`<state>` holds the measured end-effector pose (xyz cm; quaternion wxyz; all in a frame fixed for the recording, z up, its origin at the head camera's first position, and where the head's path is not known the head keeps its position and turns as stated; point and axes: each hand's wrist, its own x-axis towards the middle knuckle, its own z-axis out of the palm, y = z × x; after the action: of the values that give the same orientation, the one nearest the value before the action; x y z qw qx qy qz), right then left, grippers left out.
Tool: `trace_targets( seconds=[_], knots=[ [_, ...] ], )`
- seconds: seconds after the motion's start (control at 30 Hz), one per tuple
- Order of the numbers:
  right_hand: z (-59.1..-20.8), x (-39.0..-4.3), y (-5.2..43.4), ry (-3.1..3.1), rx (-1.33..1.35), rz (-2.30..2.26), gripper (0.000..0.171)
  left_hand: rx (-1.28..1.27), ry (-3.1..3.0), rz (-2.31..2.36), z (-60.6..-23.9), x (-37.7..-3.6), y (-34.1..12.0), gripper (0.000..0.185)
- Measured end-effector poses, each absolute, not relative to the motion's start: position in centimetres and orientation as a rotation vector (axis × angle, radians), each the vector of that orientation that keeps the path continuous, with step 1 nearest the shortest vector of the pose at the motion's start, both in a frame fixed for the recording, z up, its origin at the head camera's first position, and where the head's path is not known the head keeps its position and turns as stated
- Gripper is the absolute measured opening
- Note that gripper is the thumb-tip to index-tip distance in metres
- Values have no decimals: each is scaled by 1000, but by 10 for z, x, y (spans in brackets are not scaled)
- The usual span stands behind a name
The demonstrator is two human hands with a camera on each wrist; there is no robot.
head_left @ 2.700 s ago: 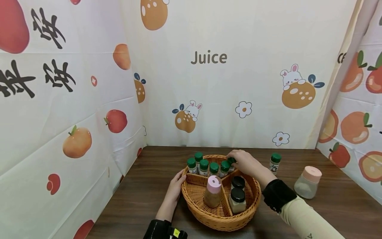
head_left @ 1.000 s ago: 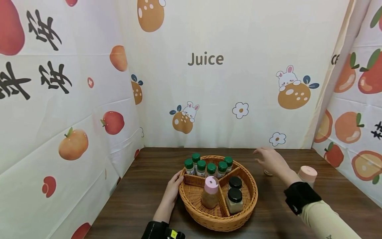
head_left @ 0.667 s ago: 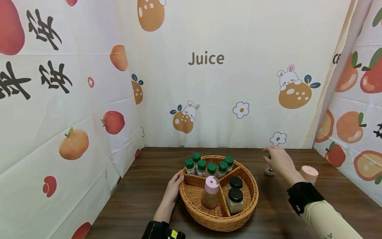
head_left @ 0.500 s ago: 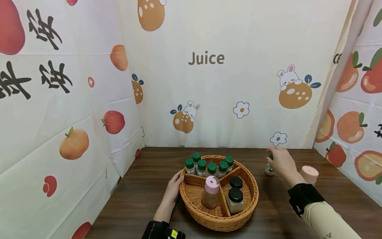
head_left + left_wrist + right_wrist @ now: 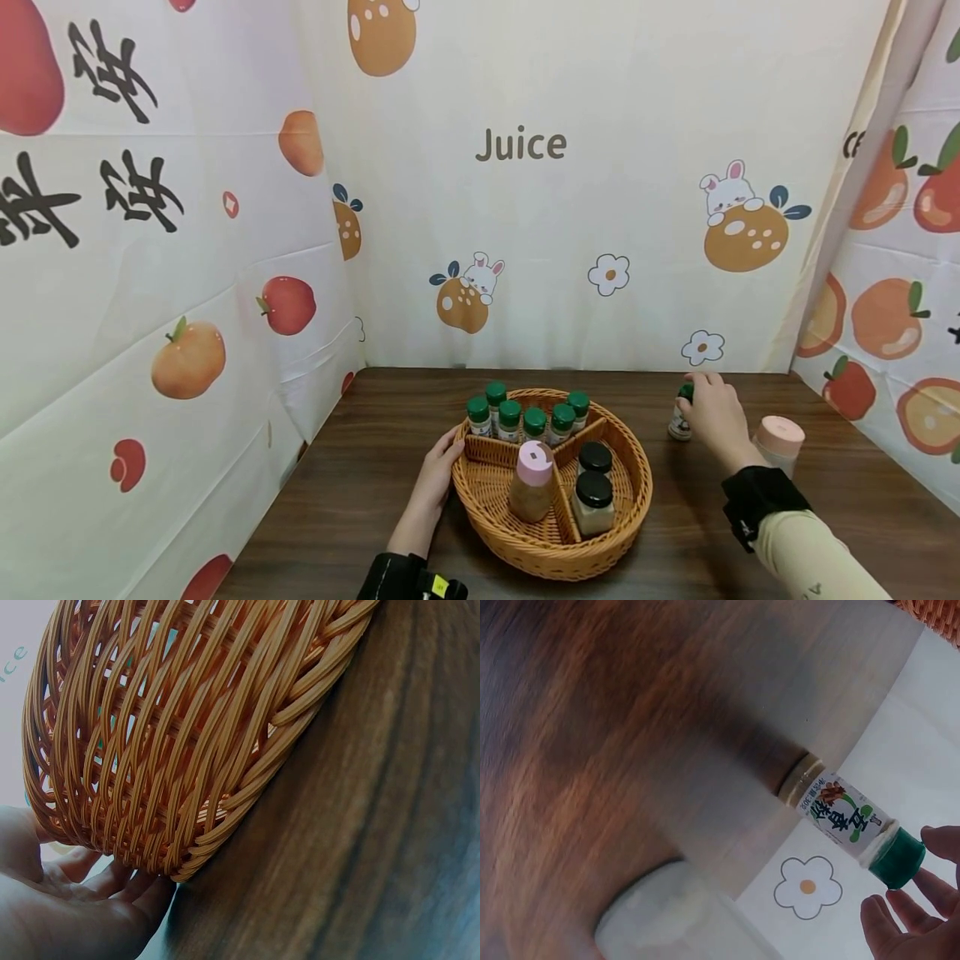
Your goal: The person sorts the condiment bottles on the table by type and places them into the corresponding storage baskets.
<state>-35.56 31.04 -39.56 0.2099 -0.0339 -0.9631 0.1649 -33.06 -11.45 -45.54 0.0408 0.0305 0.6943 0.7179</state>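
My left hand [image 5: 433, 473] holds the left side of a round wicker basket [image 5: 551, 567]; in the left wrist view its fingers [image 5: 112, 879] lie against the woven wall. Off to the basket's right, my right hand [image 5: 716, 417] pinches the green cap of a small spice bottle [image 5: 680, 427] standing on the table. The right wrist view shows its label [image 5: 844, 814] and the thumb and fingers around the cap. Inside the basket, several green-capped bottles [image 5: 535, 422] fill the back compartment. A pink-capped bottle [image 5: 531, 496] occupies the left one, two black-capped jars [image 5: 594, 504] the right one.
A jar with a pale pink lid [image 5: 780, 437] stands on the table just right of my right hand, partly hidden by the wrist. The dark wooden table [image 5: 360, 475] meets printed cloth walls [image 5: 525, 208] at the back and sides.
My right hand has let go of a green-capped bottle in the basket's back compartment, moved right, and closed on the cap of the spice bottle outside. The left hand has stayed on the basket.
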Motion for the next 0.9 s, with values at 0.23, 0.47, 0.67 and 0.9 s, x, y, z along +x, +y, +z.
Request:
trace_targets(
  seconds=[0.23,0.47,0.67,0.9],
  knots=[
    [-403,-360,313,-2654,-143,528,43,107,2132,2199,-456,-331,-115,52],
    [-407,-359,313,-2651,-175,612,42,92,2134,2192,-454,-332,-113,51],
    [-405,-361,314,-2665,-173,607,39,109,2133,2200,-457,-332,-115,53],
    [-400,-362,313,-2682,-161,593,39,158,2146,2218,-459,-329,-119,60]
  ],
)
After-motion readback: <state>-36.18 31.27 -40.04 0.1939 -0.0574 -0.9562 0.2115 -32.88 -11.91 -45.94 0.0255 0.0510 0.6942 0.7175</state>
